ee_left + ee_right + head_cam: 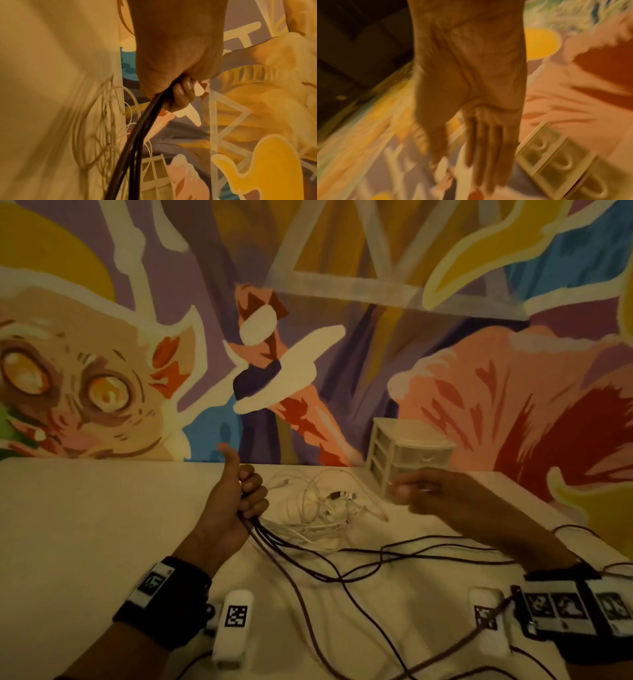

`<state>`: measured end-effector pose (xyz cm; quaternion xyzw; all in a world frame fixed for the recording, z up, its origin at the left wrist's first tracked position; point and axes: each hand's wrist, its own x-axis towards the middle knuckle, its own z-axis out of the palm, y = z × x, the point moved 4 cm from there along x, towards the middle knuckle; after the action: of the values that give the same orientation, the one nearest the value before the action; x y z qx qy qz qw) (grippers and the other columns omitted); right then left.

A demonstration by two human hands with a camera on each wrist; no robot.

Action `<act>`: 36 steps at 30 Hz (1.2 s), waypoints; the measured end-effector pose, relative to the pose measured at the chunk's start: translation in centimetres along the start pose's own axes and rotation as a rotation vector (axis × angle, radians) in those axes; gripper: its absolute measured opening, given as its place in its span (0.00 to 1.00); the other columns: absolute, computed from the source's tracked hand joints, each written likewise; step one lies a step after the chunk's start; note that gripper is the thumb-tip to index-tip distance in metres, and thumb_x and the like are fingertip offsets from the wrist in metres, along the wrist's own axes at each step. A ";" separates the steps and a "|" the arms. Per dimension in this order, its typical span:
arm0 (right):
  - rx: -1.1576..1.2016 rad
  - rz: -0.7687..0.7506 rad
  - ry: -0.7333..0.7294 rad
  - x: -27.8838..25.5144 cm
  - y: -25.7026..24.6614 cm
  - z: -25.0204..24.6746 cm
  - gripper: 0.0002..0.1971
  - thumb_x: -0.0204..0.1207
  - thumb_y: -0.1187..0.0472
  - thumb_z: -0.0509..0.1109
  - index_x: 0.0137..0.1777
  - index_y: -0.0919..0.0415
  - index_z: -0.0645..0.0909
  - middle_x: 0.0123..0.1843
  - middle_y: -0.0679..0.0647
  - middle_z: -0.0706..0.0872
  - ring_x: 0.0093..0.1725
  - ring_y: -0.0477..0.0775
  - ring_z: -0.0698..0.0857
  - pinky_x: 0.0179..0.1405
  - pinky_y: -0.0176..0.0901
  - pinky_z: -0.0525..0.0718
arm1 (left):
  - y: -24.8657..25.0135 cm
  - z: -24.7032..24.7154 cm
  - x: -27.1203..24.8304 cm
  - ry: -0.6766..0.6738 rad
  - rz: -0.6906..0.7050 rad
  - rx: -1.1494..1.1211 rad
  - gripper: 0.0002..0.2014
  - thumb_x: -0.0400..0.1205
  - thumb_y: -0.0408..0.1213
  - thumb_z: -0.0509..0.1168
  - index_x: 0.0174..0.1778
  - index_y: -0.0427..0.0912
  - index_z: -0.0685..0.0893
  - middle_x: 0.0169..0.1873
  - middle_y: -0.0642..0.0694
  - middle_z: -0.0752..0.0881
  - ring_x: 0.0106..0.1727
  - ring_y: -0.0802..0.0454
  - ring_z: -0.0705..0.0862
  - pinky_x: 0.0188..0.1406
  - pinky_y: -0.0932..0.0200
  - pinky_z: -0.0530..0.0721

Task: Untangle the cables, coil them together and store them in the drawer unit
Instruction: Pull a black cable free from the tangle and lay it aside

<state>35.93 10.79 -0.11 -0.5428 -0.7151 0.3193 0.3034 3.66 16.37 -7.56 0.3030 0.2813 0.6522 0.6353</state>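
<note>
Your left hand (233, 501), left of centre in the head view, is gripping a bundle of dark cables (342, 570) with its fingers (181, 93) curled round them and the thumb sticking up. From the fist the dark cables are trailing down and across the tabletop (85, 525) toward the lower right of the frame, looping over one another. Your right hand (435, 494), right of centre and blurred, is hanging above the tabletop with its fingers (488, 148) straight and close together, holding nothing. Between your two hands a tangle of white cables (322, 508) is lying on the tabletop, some plugs showing among the loops. The drawer unit (407, 457), white with three translucent drawers, is standing at the back edge of the tabletop against the mural (308, 302), just behind your right hand. All its drawers are looking closed in the right wrist view, though that picture is blurred.
</note>
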 end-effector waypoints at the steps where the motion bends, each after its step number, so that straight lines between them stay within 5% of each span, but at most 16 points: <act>1: -0.040 -0.029 -0.207 -0.1 -1.8 2.8 0.20 0.79 0.40 0.79 0.69 0.40 0.86 0.65 0.35 0.91 0.65 0.37 0.90 0.70 0.46 0.87 | 0.3 0.3 -0.2 0.013 0.016 -0.007 0.30 0.81 0.74 0.59 0.31 0.49 0.69 0.25 0.53 0.62 0.19 0.59 0.57 0.13 0.64 0.59; 4: -0.388 -0.084 -0.575 -0.6 -4.6 9.7 0.33 0.69 0.30 0.83 0.72 0.39 0.80 0.65 0.34 0.87 0.63 0.36 0.87 0.65 0.40 0.88 | 1.1 1.0 -0.6 0.019 0.048 -0.029 0.29 0.82 0.73 0.58 0.33 0.49 0.69 0.25 0.53 0.64 0.19 0.60 0.57 0.14 0.65 0.59; 7: -0.763 -0.181 -0.623 1.0 -4.0 12.8 0.33 0.71 0.38 0.85 0.69 0.54 0.80 0.62 0.49 0.86 0.58 0.53 0.85 0.58 0.51 0.86 | 1.6 1.1 -0.9 -0.004 0.040 -0.011 0.29 0.82 0.73 0.57 0.33 0.49 0.69 0.26 0.53 0.65 0.19 0.60 0.57 0.15 0.64 0.57; 10: -0.793 -0.281 -0.462 3.8 -3.1 11.7 0.21 0.73 0.51 0.85 0.62 0.51 0.82 0.60 0.45 0.84 0.56 0.49 0.83 0.53 0.44 0.82 | 1.8 0.9 -0.9 -0.010 0.043 0.021 0.29 0.81 0.74 0.58 0.33 0.49 0.69 0.28 0.53 0.64 0.20 0.59 0.56 0.17 0.62 0.56; 14: -0.378 -0.268 -0.372 5.4 -3.9 7.1 0.18 0.69 0.48 0.89 0.56 0.45 0.89 0.58 0.40 0.92 0.59 0.40 0.90 0.55 0.35 0.88 | 3.0 0.3 -1.0 0.021 0.095 0.100 0.29 0.82 0.74 0.57 0.33 0.50 0.68 0.28 0.52 0.63 0.20 0.58 0.56 0.16 0.62 0.55; 16: -0.223 -0.300 -0.198 5.8 -4.4 4.9 0.14 0.72 0.49 0.88 0.53 0.48 0.90 0.55 0.42 0.94 0.56 0.42 0.92 0.53 0.37 0.88 | 3.5 0.8 -1.6 -0.012 0.095 0.283 0.29 0.81 0.75 0.59 0.33 0.51 0.66 0.28 0.51 0.61 0.22 0.57 0.55 0.18 0.60 0.53; 20: -0.150 -0.321 0.086 7.2 -4.2 2.5 0.05 0.80 0.51 0.82 0.51 0.49 0.90 0.47 0.47 0.95 0.47 0.47 0.93 0.51 0.49 0.91 | 1.7 5.3 -4.6 -0.336 0.037 0.948 0.27 0.78 0.72 0.67 0.31 0.49 0.80 0.25 0.53 0.72 0.25 0.56 0.65 0.23 0.61 0.63; 23: -0.179 -0.324 0.151 7.9 -4.3 1.8 0.04 0.82 0.53 0.80 0.51 0.50 0.90 0.44 0.46 0.94 0.44 0.44 0.92 0.49 0.44 0.89 | -1.2 9.7 -7.3 -0.746 0.021 1.379 0.21 0.78 0.68 0.73 0.45 0.53 0.95 0.30 0.55 0.85 0.32 0.61 0.78 0.37 0.64 0.75; 25: -0.203 -0.331 0.190 8.2 -4.4 1.4 0.03 0.82 0.53 0.79 0.50 0.49 0.90 0.45 0.43 0.92 0.45 0.42 0.90 0.48 0.37 0.85 | -3.2 11.8 -8.8 -0.945 -0.039 1.433 0.18 0.80 0.63 0.76 0.50 0.52 0.96 0.30 0.53 0.85 0.32 0.62 0.77 0.37 0.62 0.73; 28: -0.247 -0.314 0.261 8.3 -3.9 1.0 0.02 0.81 0.54 0.79 0.49 0.50 0.89 0.46 0.42 0.92 0.46 0.40 0.89 0.46 0.31 0.80 | -6.1 13.6 -10.3 -1.060 -0.070 1.470 0.16 0.80 0.60 0.77 0.53 0.52 0.96 0.33 0.57 0.89 0.35 0.60 0.83 0.39 0.62 0.77; 32: -0.252 -0.270 0.305 7.8 -2.7 -0.1 0.02 0.81 0.56 0.79 0.50 0.52 0.89 0.46 0.42 0.92 0.47 0.41 0.89 0.47 0.35 0.81 | -7.7 14.8 -11.3 -1.010 0.028 1.356 0.13 0.83 0.54 0.77 0.53 0.48 0.97 0.40 0.57 0.94 0.42 0.65 0.85 0.47 0.62 0.82; 36: -0.254 -0.244 0.302 6.7 -1.9 -1.4 0.02 0.81 0.56 0.79 0.50 0.51 0.89 0.45 0.43 0.92 0.45 0.43 0.90 0.46 0.38 0.84 | -7.4 15.2 -10.5 -0.967 0.053 1.386 0.12 0.82 0.51 0.78 0.52 0.46 0.97 0.48 0.53 0.96 0.47 0.62 0.88 0.58 0.50 0.87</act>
<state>34.40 17.03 2.85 -0.5278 -0.7563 0.1028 0.3727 20.09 5.89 -3.50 0.8764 0.3077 0.1452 0.3409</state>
